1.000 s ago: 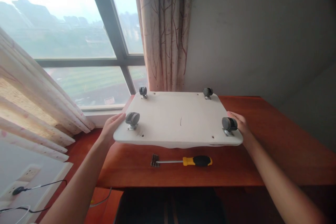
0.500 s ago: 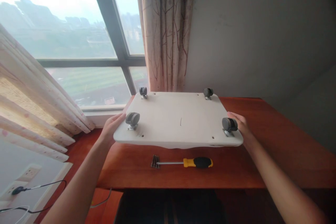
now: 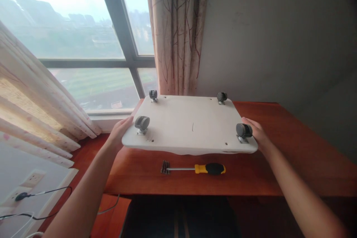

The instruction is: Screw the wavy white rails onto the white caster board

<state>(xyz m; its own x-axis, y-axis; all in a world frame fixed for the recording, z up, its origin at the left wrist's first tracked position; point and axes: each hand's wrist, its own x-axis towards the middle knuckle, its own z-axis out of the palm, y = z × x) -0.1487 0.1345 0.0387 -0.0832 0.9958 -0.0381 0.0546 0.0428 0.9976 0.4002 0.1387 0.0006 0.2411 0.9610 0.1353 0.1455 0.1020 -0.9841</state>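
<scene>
A white board (image 3: 178, 122) with rounded corners lies between my hands, its casters facing up. Each corner carries a dark swivel caster, such as the near-left caster (image 3: 142, 123) and the near-right caster (image 3: 244, 131). Small holes and a short dark mark show on its face. My left hand (image 3: 120, 131) grips the left edge and my right hand (image 3: 257, 133) the right edge; the fingers are partly hidden under the board. In front of it, a yellow-and-black screwdriver (image 3: 213, 169) rests on the table, its tip touching several dark screws (image 3: 165, 167).
The reddish-brown wooden table (image 3: 301, 163) extends to the right along a grey wall. A window and patterned curtain (image 3: 178, 37) stand behind on the left. At lower left, a black plug (image 3: 21, 196) sits in a wall socket, with cables hanging near the table.
The whole view has shifted slightly, with the table and screwdriver a little higher in the picture. My hands keep the same hold on the board.
</scene>
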